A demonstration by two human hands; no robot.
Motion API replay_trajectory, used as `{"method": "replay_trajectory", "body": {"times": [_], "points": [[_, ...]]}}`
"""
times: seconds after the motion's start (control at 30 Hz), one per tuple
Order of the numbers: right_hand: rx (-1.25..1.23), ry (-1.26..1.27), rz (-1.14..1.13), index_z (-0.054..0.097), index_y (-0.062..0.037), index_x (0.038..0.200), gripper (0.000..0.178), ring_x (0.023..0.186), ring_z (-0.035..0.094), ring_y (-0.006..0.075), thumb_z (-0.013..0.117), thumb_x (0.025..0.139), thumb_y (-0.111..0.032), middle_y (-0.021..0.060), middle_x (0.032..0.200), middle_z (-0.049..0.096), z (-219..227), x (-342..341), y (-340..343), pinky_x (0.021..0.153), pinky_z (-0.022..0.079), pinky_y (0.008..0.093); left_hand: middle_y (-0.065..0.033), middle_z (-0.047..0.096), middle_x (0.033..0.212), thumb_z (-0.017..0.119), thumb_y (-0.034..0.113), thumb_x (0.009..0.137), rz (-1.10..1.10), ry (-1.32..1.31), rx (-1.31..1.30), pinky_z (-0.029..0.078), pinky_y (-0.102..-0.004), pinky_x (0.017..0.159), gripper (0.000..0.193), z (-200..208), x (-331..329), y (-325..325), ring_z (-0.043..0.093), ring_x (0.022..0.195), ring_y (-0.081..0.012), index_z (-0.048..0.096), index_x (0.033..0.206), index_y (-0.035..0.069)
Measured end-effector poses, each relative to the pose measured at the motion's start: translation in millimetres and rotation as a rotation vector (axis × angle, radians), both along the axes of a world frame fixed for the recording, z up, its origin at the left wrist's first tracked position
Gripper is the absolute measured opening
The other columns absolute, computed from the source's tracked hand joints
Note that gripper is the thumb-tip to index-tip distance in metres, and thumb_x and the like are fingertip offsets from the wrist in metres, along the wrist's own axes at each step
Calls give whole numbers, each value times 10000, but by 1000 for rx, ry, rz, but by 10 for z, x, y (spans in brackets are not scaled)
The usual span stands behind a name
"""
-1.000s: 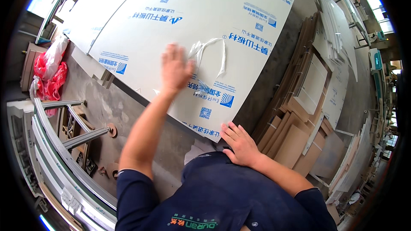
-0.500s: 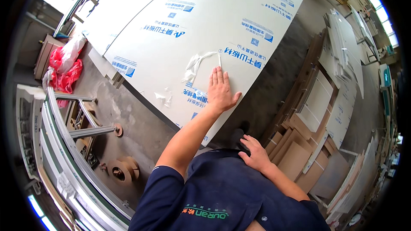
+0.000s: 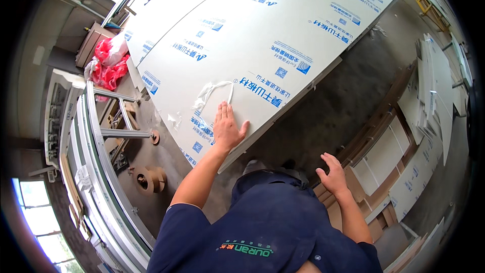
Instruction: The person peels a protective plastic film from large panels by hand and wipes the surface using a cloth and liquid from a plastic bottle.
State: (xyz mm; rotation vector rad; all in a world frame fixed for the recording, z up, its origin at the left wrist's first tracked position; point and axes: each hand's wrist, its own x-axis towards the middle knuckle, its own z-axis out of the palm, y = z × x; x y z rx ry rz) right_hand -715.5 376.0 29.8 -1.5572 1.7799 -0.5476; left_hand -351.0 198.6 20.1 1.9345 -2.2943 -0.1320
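My left hand point(image 3: 228, 127) lies flat on a large pale board point(image 3: 177, 83) printed with blue marks, close to its near right edge; the fingers are stretched out and hold nothing. Just past the fingertips is a crumpled strip of white film point(image 3: 204, 97), curling over the surface. Smaller scraps of film point(image 3: 174, 120) lie to its left near the board's edge. My right hand point(image 3: 333, 176) hangs in the air to the right of my body, fingers apart and nothing in it, with the floor and stacked panels beneath.
On the right lean brown and white panels point(image 3: 379, 154) and a stack of thin sheets point(image 3: 435, 96). To the left stand a metal-railed machine point(image 3: 108, 172), a brown spool point(image 3: 146, 179) on the floor, and red and white plastic bags point(image 3: 110, 65).
My view has shifted, and the board sits differently in it. My left hand stays flat on the board near the film. The right hand has moved outward, away from my body.
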Motion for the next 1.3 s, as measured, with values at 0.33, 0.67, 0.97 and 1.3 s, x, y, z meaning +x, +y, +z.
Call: {"method": "replay_trajectory", "body": {"times": [0.33, 0.67, 0.97, 1.3], "points": [[20, -141, 121, 625, -28, 1258, 506, 1293, 510, 339, 697, 829, -287, 190, 1366, 567, -258, -659, -681, 1106, 398, 405, -310, 553, 1305, 716, 353, 809, 178, 34, -196, 384, -483, 1101, 707, -267, -158, -334, 502, 1264, -458, 504, 1310, -98], [149, -46, -233, 600, -37, 1302, 530, 1285, 522, 333, 680, 855, -312, 165, 1381, 560, -47, -2565, -1854, 1091, 413, 398, -277, 596, 1212, 726, 254, 794, 257, 235, -190, 443, -489, 979, 587, 265, -1449, -2400, 557, 1116, -446, 559, 1257, -66], [186, -79, -585, 618, -38, 1285, 533, 1252, 548, 347, 688, 852, -341, 173, 1332, 592, -60, -3905, -2397, 1049, 445, 416, -249, 280, 1572, 531, 469, 920, -276, 134, 46, 96, -521, 1212, 729, -224, -5073, -4801, 187, 1491, -383, 444, 1421, -54], [135, -185, -590, 644, -48, 1250, 516, 1203, 583, 349, 700, 834, -350, 180, 1293, 616, -644, -5949, -3518, 1021, 464, 393, -215, 171, 1627, 468, 513, 937, -318, 47, 89, 32, -520, 1218, 798, -286, -7423, -6059, 87, 1527, -333, 362, 1479, -62]]}}
